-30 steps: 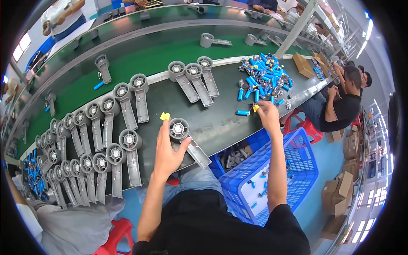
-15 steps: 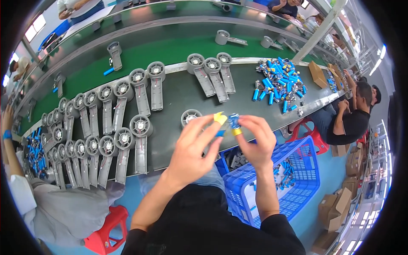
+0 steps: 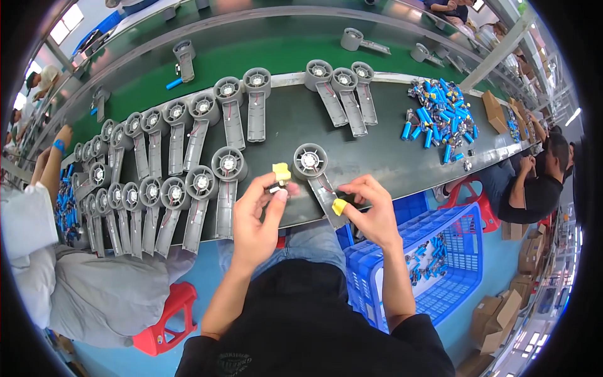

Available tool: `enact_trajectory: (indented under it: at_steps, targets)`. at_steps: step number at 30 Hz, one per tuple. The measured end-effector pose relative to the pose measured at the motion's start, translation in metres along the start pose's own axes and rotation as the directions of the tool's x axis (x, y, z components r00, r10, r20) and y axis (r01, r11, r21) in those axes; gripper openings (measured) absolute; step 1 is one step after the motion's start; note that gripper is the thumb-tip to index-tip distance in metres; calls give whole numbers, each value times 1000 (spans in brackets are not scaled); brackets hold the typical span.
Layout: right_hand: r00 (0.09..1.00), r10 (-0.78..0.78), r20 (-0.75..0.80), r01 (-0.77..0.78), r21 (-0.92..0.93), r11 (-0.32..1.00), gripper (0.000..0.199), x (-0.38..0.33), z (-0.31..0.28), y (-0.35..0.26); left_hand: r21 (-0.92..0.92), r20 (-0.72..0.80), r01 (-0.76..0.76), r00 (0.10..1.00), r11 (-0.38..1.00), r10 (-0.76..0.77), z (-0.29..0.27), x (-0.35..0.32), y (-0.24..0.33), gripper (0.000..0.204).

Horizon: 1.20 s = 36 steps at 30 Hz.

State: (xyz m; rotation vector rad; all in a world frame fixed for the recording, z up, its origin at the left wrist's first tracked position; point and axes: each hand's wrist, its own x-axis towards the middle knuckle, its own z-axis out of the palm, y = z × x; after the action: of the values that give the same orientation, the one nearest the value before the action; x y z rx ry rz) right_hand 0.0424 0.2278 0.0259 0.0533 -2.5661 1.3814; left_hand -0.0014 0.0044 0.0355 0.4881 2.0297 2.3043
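Where the nearest fan housing (image 3: 310,161) lies: head view, on the desk (image 3: 286,129), 12 o'clock, handle (image 3: 322,190) toward 5.
Left hand (image 3: 254,226): pinching a small dark part (image 3: 274,187).
Right hand (image 3: 377,217): fingers bent at the handle; grip can't be told.
Handle: no blue cell seen inside, though fingers partly cover it.
Blue cells (image 3: 445,116): many left, heaped at 2 o'clock.

A dark bench (image 3: 276,135) carried two rows of grey fan housings (image 3: 200,182) along its left part, handles toward the near edge. Three more housings (image 3: 344,81) lay side by side near the far edge, and a lone fan housing (image 3: 312,166) lay nearer the front. Blue cells (image 3: 440,113) formed a heap at right. The green conveyor belt (image 3: 270,53) beyond held scattered housings; red stools (image 3: 173,311) stood on the blue floor (image 3: 502,270)
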Motion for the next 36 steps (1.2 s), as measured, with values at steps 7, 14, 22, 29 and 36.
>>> enact_trajectory:
  at_steps: [7,14,22,29,36]
  targets:
    - [1000,25,8,-27,360,933,17,18,32,12,441,101,-192,981,877,164,2,6,-5,20]
    - [982,58,181,-137,462,876,42,35,29,19,599,218,-264,962,756,164,4,14,-21,29]
    - [988,-1,156,-47,302,952,27,27,37,6,593,146,-252,968,765,205,6,13,-27,22]
    - [966,-245,-76,251,70,966,21,16,55,4,518,-24,25,1000,855,-15,12,9,-7,7]
    - [968,-240,-72,246,89,965,20,12,53,2,502,41,-9,999,865,-13,8,8,-12,7]
